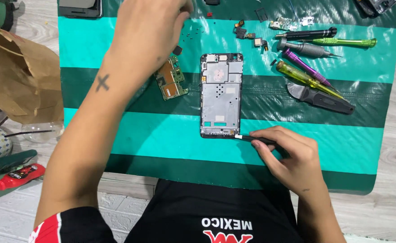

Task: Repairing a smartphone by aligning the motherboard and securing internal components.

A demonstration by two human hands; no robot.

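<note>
Phone frame [221, 95], the opened grey metal one with its back off, lies flat in the middle of my teal and dark green striped mat [117, 135]. My right hand [292, 155] is pinched around a thin black tool with a white tip [252, 138], and that tip touches the frame's bottom right corner. My left hand [150, 27] is up near the top of the mat over some tiny screws [191, 33]; can't tell if it's grasping anything. Green circuit board [171, 81] sits just left of the frame. 4 screwdrivers [306, 67] and a black-handled knife [321, 98] are off to the right.
</note>
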